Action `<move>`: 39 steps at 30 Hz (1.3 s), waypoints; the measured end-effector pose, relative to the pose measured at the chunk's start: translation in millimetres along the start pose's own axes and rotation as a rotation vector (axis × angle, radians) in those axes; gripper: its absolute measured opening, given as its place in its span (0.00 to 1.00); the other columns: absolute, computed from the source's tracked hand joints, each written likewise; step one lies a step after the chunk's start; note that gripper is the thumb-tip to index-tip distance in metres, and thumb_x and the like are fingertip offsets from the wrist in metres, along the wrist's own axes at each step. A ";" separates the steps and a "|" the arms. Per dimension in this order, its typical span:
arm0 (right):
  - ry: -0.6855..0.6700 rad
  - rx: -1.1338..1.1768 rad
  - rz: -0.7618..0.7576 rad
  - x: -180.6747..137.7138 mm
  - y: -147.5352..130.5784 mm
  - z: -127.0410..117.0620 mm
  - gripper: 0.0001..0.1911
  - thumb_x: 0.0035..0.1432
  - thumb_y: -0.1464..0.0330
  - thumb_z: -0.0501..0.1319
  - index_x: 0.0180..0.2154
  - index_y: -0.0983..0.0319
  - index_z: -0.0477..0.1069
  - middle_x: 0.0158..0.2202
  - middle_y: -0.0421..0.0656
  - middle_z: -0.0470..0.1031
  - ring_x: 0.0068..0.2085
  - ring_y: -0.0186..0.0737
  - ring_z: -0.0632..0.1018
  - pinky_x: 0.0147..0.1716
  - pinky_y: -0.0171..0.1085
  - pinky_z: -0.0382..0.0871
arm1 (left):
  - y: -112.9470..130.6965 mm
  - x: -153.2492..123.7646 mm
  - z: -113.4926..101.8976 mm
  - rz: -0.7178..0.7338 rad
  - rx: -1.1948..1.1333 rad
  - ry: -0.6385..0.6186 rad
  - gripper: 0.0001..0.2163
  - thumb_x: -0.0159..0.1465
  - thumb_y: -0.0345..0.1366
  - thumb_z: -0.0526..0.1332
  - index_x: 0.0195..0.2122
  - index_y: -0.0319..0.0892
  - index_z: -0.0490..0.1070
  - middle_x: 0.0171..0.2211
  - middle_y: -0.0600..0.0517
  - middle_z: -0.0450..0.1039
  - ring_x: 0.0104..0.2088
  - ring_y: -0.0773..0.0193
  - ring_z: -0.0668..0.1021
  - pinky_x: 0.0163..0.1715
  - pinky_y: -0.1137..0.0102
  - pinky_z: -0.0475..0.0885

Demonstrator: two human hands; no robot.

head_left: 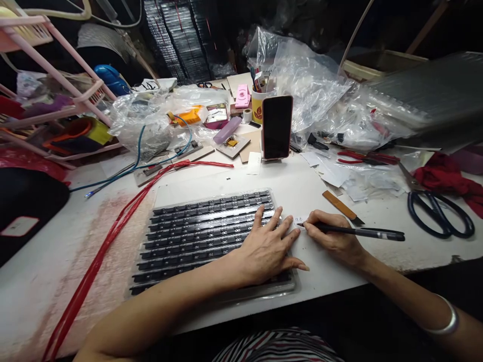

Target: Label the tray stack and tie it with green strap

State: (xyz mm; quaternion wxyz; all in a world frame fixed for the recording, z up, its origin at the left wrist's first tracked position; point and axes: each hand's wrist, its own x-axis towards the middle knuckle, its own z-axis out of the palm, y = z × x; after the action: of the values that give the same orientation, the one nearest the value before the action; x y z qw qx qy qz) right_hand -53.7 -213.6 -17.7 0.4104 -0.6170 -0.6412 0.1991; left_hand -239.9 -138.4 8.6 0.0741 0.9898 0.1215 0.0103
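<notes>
**Left hand** (267, 246): open, palm down, fingers spread, lying flat on the right end of the tray (188, 236).

**Right hand** (334, 239): closed around a pen (362, 232), just beside the left hand, fingertips nearly meeting. A silver bracelet (447, 322) sits on this wrist.

**Pen:** black and slim, held low and nearly level, with its tip on a paper slip (300, 219).

**Paper slip:** small and white, lying on the desk (392, 254) just off the tray's right edge, between the fingertips of both hands. It bears a few dark marks, too small to read.

**Tray:** clear plastic, holding rows of black strips with fine pale print that is not legible.

**Knife** (341, 206): brown handle, lying at a slant just beyond the right hand, apart from it.

**Scissors** (439, 213): black handles, to the right of the pen's end.

**Pliers** (366, 157): red grips, beyond the knife, beside scattered paper scraps (334, 173).

**Phone** (277, 126): pink-edged, standing upright beyond the tray, screen dark.

**Cup** (257, 106): yellow with a red leaf print and no readable wording, holding pens, just left of the phone.

**Red cord** (109, 241): runs along the tray's left side towards the near desk edge.

**Blue cable** (162, 160): lies beyond the cord.

**Plastic bags** (313, 83): clear and crumpled, heaped at the back.
</notes>
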 end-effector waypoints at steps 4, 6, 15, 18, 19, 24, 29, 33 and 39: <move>0.016 -0.023 -0.027 -0.1 -1.0 0.2 0.12 0.57 0.70 0.55 0.22 0.60 0.61 0.19 0.36 0.62 0.21 0.30 0.62 0.22 0.33 0.58 | -0.4 0.0 0.5 0.000 0.004 0.004 0.34 0.62 0.60 0.41 0.59 0.41 0.59 0.60 0.42 0.61 0.63 0.43 0.56 0.57 0.40 0.46; 0.011 -0.026 -0.041 0.1 -1.8 0.2 0.12 0.57 0.70 0.55 0.21 0.60 0.60 0.18 0.36 0.61 0.21 0.30 0.62 0.22 0.33 0.57 | -0.5 -0.1 0.7 0.002 0.013 0.010 0.34 0.62 0.60 0.41 0.59 0.41 0.59 0.60 0.43 0.61 0.63 0.43 0.56 0.57 0.40 0.47; 0.029 -0.009 -0.016 1.4 -3.6 -0.8 0.12 0.57 0.68 0.55 0.21 0.60 0.61 0.18 0.36 0.62 0.21 0.31 0.62 0.22 0.34 0.58 | 0.0 -0.7 0.2 0.008 0.029 0.017 0.33 0.62 0.60 0.41 0.59 0.42 0.60 0.59 0.42 0.61 0.63 0.44 0.56 0.57 0.41 0.46; 0.022 -0.014 -0.026 1.0 -3.0 -0.6 0.12 0.57 0.69 0.55 0.21 0.60 0.59 0.18 0.36 0.61 0.21 0.30 0.62 0.22 0.33 0.57 | 0.0 -0.6 0.8 0.006 0.019 0.020 0.33 0.62 0.60 0.41 0.59 0.42 0.60 0.60 0.42 0.61 0.63 0.43 0.56 0.57 0.41 0.46; 0.013 -0.016 -0.032 0.8 -2.7 -0.6 0.12 0.57 0.70 0.55 0.21 0.60 0.59 0.18 0.36 0.60 0.21 0.30 0.62 0.22 0.33 0.57 | 0.0 -0.6 1.0 0.006 0.015 0.020 0.33 0.62 0.60 0.41 0.59 0.42 0.59 0.60 0.42 0.61 0.63 0.43 0.56 0.57 0.41 0.46; 0.001 -0.015 -0.037 0.0 -1.7 -0.2 0.12 0.57 0.71 0.55 0.21 0.60 0.59 0.19 0.36 0.61 0.21 0.30 0.62 0.22 0.33 0.57 | 0.1 -0.2 0.7 0.006 -0.002 0.016 0.34 0.62 0.60 0.41 0.59 0.41 0.59 0.59 0.42 0.61 0.63 0.43 0.56 0.57 0.40 0.46; 0.031 -0.021 -0.031 0.1 -2.9 0.2 0.13 0.57 0.70 0.55 0.21 0.60 0.59 0.18 0.36 0.60 0.21 0.30 0.61 0.22 0.33 0.56 | 0.1 0.0 0.1 0.004 -0.006 0.014 0.33 0.62 0.59 0.41 0.59 0.40 0.59 0.60 0.42 0.61 0.63 0.43 0.56 0.57 0.39 0.46; 0.029 -0.034 -0.047 0.5 -3.3 0.1 0.13 0.56 0.71 0.55 0.21 0.60 0.58 0.18 0.36 0.60 0.20 0.30 0.60 0.22 0.33 0.56 | -0.4 -0.5 1.5 0.008 -0.007 0.023 0.34 0.62 0.60 0.41 0.59 0.40 0.59 0.60 0.42 0.61 0.63 0.43 0.56 0.57 0.40 0.45; 0.082 0.003 0.017 -2.4 -1.4 -2.2 0.11 0.56 0.71 0.55 0.22 0.60 0.60 0.19 0.36 0.62 0.22 0.30 0.64 0.23 0.33 0.58 | -0.5 -0.2 0.3 0.001 -0.016 0.001 0.33 0.62 0.59 0.41 0.58 0.41 0.60 0.59 0.43 0.61 0.63 0.42 0.56 0.57 0.39 0.45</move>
State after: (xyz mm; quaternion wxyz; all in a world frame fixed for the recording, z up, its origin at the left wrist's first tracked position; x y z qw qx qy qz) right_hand -53.1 -216.6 -16.1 0.4356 -0.6295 -0.6183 0.1781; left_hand -240.1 -138.0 8.2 0.0819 0.9892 0.1209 0.0120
